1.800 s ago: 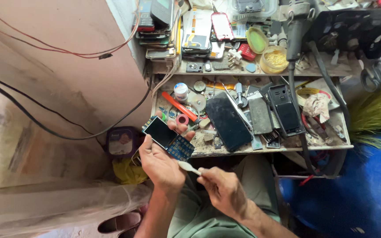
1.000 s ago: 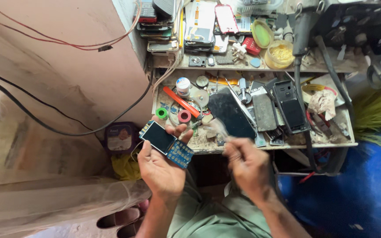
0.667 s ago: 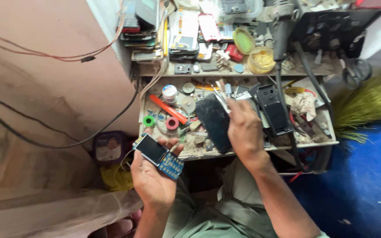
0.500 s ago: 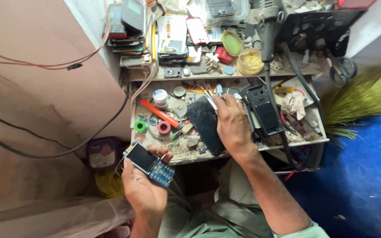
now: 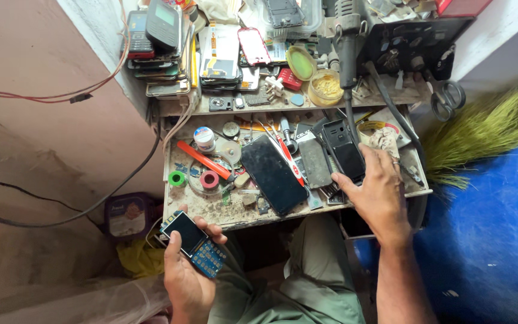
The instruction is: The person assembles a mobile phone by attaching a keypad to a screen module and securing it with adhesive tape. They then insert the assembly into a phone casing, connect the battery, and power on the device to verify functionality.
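His left hand [image 5: 188,282] is clamped around a keypad phone [image 5: 194,243] below the tray's [image 5: 211,210] front edge, while the right hand [image 5: 378,192], fingers spread, covers parts near the front right corner, hiding whatever it touches.

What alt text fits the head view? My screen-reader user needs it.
A left hand holds a small keypad phone while the right hand reaches over a cluttered repair tray of phone parts.

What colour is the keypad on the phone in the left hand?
Blue, on the small phone that the left hand holds; head view.
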